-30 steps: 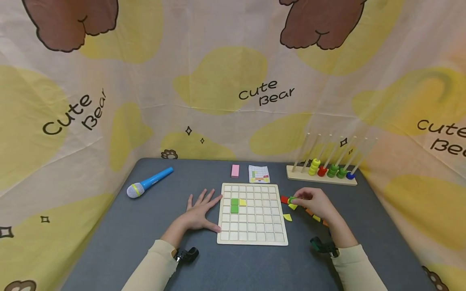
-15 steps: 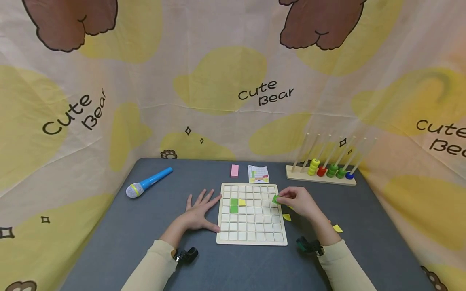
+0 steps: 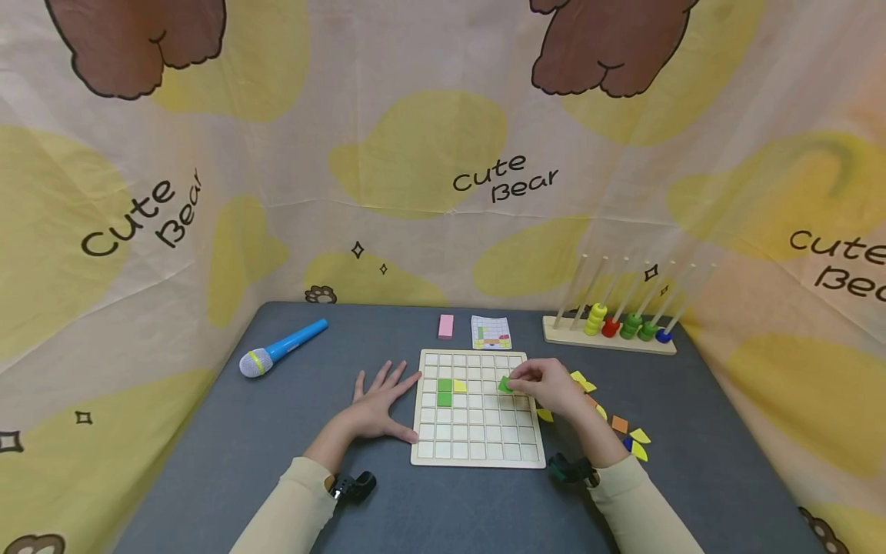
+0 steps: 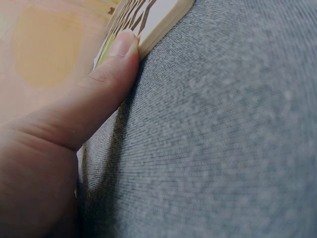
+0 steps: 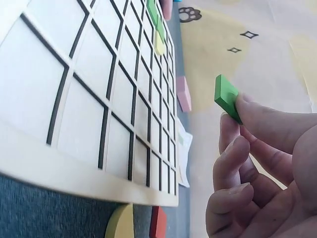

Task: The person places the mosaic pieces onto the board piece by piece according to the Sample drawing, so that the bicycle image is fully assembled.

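Note:
A pale wooden grid board (image 3: pixel 479 454) lies on the table, with two green square tiles (image 3: pixel 444 392) and a yellow tile (image 3: pixel 460 386) in its left cells. My left hand (image 3: pixel 374 412) is spread flat at the board's left side, its thumb touching the edge, as the left wrist view also shows. Above the right part of the board, my right hand (image 3: pixel 547 383) pinches a green square tile (image 5: pixel 227 96) between thumb and fingers. The tile is tilted and apart from the grid in the right wrist view.
Right of the board lie several loose tiles, among them an orange square (image 3: pixel 619 424) and a yellow piece (image 3: pixel 640 436). Behind it are a pink block (image 3: pixel 446 327) and a pattern card (image 3: pixel 491 332). A toy microphone (image 3: pixel 284 348) lies left; a bead rack (image 3: pixel 609 338) stands back right.
My right hand has picked the green tile from the loose pieces and carried it left over the board. My left hand has stayed at the board's edge.

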Available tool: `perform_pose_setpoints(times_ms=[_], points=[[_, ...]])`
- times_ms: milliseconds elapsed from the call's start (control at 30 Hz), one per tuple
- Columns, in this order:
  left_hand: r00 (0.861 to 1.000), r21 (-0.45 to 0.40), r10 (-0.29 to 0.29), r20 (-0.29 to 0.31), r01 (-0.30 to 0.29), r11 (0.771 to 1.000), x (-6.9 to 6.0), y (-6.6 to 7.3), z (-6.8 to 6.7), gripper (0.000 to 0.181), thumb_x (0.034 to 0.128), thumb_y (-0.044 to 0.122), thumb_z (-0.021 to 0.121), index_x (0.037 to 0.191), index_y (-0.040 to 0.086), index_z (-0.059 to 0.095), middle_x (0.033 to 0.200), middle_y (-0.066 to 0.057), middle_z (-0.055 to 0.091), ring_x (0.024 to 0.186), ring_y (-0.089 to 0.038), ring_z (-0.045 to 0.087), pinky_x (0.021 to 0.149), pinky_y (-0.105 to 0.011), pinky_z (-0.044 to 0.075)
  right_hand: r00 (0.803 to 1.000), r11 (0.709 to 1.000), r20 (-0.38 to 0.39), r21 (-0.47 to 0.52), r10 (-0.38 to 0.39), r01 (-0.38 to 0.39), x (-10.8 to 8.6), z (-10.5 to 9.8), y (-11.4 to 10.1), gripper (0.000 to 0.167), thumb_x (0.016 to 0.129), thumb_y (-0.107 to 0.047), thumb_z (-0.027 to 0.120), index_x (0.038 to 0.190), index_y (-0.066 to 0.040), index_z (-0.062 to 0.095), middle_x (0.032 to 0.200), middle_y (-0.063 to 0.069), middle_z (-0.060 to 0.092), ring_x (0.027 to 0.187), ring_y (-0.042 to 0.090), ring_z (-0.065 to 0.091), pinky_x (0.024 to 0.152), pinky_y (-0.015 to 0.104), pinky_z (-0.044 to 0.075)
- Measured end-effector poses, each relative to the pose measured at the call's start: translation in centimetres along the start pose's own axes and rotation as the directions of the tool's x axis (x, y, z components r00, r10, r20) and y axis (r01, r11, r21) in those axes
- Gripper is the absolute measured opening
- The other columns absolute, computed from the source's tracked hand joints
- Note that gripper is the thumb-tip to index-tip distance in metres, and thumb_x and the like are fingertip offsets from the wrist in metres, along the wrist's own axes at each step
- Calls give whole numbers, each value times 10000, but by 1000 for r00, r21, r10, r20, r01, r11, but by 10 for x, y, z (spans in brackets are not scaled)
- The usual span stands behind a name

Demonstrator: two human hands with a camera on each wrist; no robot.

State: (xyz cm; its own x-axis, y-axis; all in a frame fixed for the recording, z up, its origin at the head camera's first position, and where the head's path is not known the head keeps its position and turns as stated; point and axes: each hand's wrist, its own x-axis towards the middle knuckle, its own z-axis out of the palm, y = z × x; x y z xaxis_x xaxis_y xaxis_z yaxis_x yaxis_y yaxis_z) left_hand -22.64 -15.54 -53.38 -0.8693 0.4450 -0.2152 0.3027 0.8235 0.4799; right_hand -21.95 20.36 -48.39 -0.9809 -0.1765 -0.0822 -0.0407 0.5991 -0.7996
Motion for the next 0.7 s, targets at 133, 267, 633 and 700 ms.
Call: perform_pose_setpoints(times_ms=[133, 267, 633, 700], points=[[1000, -3, -1, 1, 1, 1000, 0, 0, 0, 1208, 625, 750, 811, 1610, 405, 201, 1717, 11, 47, 1575, -316, -91, 1142, -694, -166, 1000, 1000, 13, 8, 4, -4, 2, 5, -4, 119, 886, -214, 793, 955, -119, 770, 831, 13, 692, 765, 191, 569, 685, 306, 481], [1000, -3, 0, 5, 0, 1000, 0, 1, -1, 1206, 629, 749, 809, 1611, 404, 199, 1717, 10, 48, 1575, -318, -89, 1141, -695, -166, 1000, 1000, 30, 15, -3, 3, 4, 10, -8, 112, 878, -215, 801, 935, -123, 773, 814, 4, 684, 753, 183, 563, 676, 306, 464], [1000, -13, 5, 4, -5, 1000, -4, 3, -3, 1208, 638, 731, 818, 1615, 382, 199, 1717, 1, 45, 1574, -327, -88, 1139, -698, -168, 994, 997, 77, 5, -78, 78, 6, 26, -19, 89, 882, -216, 797, 911, -135, 772, 789, -24, 689, 713, 151, 564, 641, 279, 456], [1000, -15, 5, 2, -5, 1000, -4, 4, -3, 1209, 636, 729, 820, 1615, 381, 201, 1717, -2, 49, 1574, -330, -85, 1139, -699, -167, 992, 996, 82, 3, -91, 91, 7, 29, -20, 93, 882, -219, 797, 911, -134, 771, 788, -27, 689, 715, 146, 566, 647, 277, 458]])
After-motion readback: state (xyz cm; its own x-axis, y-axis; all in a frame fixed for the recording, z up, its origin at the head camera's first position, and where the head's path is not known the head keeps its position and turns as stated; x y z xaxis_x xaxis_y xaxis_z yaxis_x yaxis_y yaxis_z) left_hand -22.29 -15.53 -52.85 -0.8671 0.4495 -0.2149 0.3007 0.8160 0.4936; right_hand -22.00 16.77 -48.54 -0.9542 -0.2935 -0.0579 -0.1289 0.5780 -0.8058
